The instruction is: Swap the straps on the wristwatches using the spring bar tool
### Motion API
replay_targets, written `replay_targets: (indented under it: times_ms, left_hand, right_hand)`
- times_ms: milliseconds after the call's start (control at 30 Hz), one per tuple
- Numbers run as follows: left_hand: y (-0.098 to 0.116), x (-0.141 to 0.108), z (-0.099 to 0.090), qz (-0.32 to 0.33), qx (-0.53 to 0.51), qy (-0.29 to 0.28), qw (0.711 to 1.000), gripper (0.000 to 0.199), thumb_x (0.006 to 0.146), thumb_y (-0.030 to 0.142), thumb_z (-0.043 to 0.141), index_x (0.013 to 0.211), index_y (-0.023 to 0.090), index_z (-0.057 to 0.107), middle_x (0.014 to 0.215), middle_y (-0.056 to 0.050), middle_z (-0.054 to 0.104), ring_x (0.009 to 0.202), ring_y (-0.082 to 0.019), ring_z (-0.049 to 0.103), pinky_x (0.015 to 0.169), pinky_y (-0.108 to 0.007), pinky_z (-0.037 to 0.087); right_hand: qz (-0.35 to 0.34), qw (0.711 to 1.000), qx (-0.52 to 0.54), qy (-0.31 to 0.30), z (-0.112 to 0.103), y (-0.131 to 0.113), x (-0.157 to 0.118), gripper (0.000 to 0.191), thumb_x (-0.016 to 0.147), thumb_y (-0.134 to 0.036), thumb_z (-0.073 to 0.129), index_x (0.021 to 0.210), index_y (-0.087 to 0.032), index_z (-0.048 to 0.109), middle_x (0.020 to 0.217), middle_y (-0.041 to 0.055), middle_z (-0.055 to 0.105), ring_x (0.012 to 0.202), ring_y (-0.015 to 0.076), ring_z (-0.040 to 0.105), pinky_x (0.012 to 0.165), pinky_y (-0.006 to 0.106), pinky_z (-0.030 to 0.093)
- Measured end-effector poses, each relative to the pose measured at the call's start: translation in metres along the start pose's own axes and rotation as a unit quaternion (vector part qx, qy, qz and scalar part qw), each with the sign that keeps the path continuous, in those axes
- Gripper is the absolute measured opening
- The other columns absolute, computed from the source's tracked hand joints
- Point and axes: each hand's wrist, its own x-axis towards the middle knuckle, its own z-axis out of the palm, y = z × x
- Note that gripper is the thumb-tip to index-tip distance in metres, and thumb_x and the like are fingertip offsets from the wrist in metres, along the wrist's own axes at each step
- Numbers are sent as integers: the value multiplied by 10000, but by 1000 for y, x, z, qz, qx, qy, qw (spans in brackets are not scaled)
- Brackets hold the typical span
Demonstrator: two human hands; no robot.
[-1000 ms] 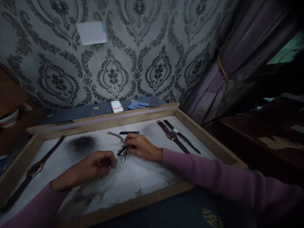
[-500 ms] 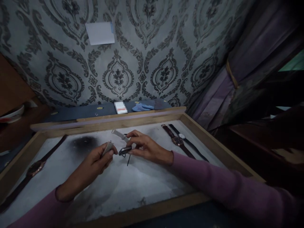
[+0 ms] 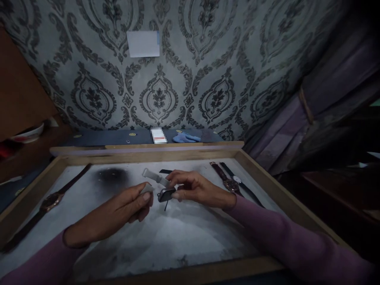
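My right hand (image 3: 197, 189) pinches a smartwatch (image 3: 166, 194) by its dark case, over the white floor of a shallow wooden tray. A light grey strap (image 3: 156, 177) reaches up and left from behind the case. Between the thumb and fingers of my left hand (image 3: 127, 206) is a light grey strap piece (image 3: 146, 189), just left of the case. Whether that piece joins the watch I cannot tell. A thin black strap end (image 3: 165, 171) shows behind my right fingers, and another dark thin piece (image 3: 166, 205) shows below the case.
A brown-strapped watch (image 3: 50, 202) lies at the tray's left. Another brown watch (image 3: 230, 184) and a black-strapped watch (image 3: 237, 179) lie at the right. The tray's wooden rim (image 3: 148, 155) surrounds them. Behind it are a blue cloth (image 3: 186, 137) and a white box (image 3: 158, 135).
My view has shifted, so the tray and wall sit further right. The smartwatch case has turned to show more of its dark face. Both hands keep their holds.
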Motion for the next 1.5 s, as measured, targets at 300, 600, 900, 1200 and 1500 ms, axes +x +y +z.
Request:
replay_targets:
  times_ms: [300, 600, 900, 1200, 1500]
  left_hand:
    - [6, -7, 3, -14, -68, -39, 997, 386, 995, 505, 326, 769, 209, 428, 663, 59, 395, 591, -110, 348, 583, -251, 325]
    - [6, -5, 8, -1, -99, -105, 990, 390, 983, 517, 328, 898, 197, 535, 625, 61, 413, 569, -111, 368, 556, -240, 326]
    - [5, -3, 10, 2, -75, -140, 987, 407, 958, 523, 386, 838, 187, 583, 641, 42, 459, 553, -107, 392, 551, -234, 343]
    - [1, 1, 11, 17, -85, -149, 985, 409, 976, 504, 362, 867, 186, 594, 668, 41, 471, 560, -96, 411, 554, -218, 357]
    - [-2, 0, 13, 9, -72, -138, 988, 362, 983, 469, 357, 923, 192, 582, 643, 51, 481, 527, -90, 409, 530, -209, 366]
  right_hand:
    - [4, 997, 49, -59, -4, -4, 0, 238, 824, -362, 709, 861, -131, 663, 1015, 53, 569, 722, 72, 547, 638, 213, 476]
    - [8, 990, 96, -104, -4, 2, -1, 271, 864, -387, 664, 869, -116, 656, 1001, 66, 590, 695, 72, 544, 603, 206, 476]
    - [16, 987, 112, -114, 2, 0, 0, 306, 891, -421, 624, 874, -115, 629, 927, 48, 581, 650, 63, 501, 558, 194, 422]
    - [29, 985, 108, -130, 8, -1, 0, 319, 909, -432, 593, 855, -118, 581, 905, 33, 539, 601, 45, 462, 542, 197, 392]
    - [31, 990, 75, -120, 15, -6, -2, 346, 902, -457, 590, 808, -125, 573, 880, 9, 498, 571, 38, 399, 526, 209, 336]
